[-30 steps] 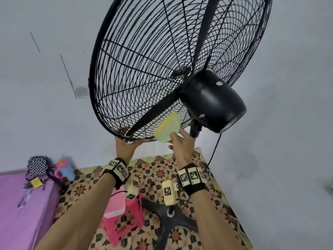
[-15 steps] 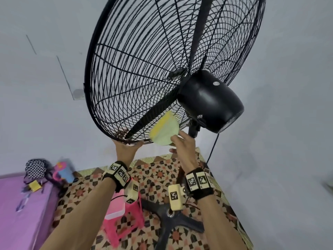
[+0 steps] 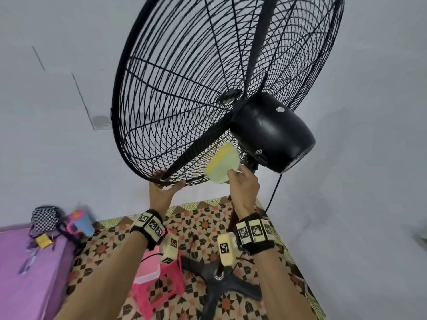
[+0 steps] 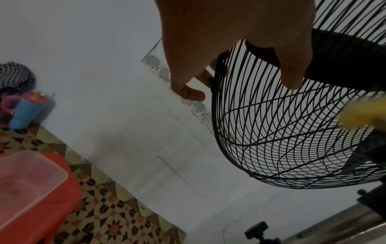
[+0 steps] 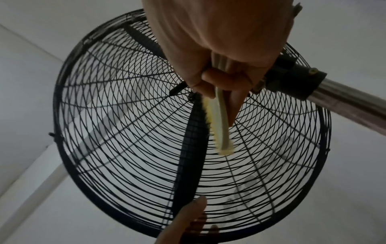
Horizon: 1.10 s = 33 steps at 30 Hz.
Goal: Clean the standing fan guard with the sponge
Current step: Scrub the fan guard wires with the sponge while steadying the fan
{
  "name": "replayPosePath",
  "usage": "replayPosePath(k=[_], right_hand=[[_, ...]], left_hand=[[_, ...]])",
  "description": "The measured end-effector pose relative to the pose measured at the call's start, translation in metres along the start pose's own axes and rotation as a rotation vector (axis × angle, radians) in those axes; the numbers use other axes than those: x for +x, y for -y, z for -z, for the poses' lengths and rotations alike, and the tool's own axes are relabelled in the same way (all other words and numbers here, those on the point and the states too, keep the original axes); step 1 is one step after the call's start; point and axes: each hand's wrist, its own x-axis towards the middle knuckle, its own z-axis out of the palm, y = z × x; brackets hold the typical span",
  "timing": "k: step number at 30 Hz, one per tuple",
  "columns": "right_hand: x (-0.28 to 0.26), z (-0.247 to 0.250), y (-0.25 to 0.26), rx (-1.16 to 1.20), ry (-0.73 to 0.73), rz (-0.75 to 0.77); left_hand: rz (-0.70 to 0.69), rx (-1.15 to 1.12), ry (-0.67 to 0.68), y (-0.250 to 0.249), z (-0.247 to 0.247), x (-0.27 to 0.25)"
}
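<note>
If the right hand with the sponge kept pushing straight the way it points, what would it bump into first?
Probably the wire fan guard. The right hand pinches the sponge, whose yellow edge already seems to lie against the lower wires beside the black motor housing, though depth is unclear.

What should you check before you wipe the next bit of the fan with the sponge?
1. Sponge held firmly: ok, the right hand pinches it at its edge.
2. Sponge against the fan guard: ok, it lies on the rear wires near the motor housing.
3. Guard steadied: ok, the left hand holds the bottom rim.
4. Blades stopped: ok, one blade shows sharp and unblurred.
5. Power cord unplugged: cannot tell.
6. Sponge wet: cannot tell.
</note>
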Motion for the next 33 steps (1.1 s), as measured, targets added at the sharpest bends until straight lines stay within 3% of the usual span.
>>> replayPosePath(k=[2, 9, 16, 22, 28, 33], right_hand=[[0.006, -0.004, 0.003, -0.062, -0.043, 0.013], [0.002, 0.001, 0.014, 0.043, 0.133, 0.057], [0.004, -0.011, 0.008, 0.016, -0.062, 0.018], [0.005, -0.004, 0.008, 0.096, 0.081, -0.028], [0.015, -0.001, 0.011, -0.033, -0.029, -0.027], [0.013, 0.003, 0.016, 0.097, 0.128, -0.030]], left_hand=[[-0.010, 0.009, -0.014, 0.001, -0.003, -0.001], [-0.028, 0.041, -0.044, 0.005, -0.005, -0.001], [-0.032, 0.063, -0.037, 0.003, -0.005, 0.001], [-0.048, 0.062, -0.040, 0.007, -0.004, 0.002], [-0.017, 0.051, -0.044, -0.001, -0.009, -0.006], [-0.022, 0.047, -0.054, -0.006, -0.006, -0.008]])
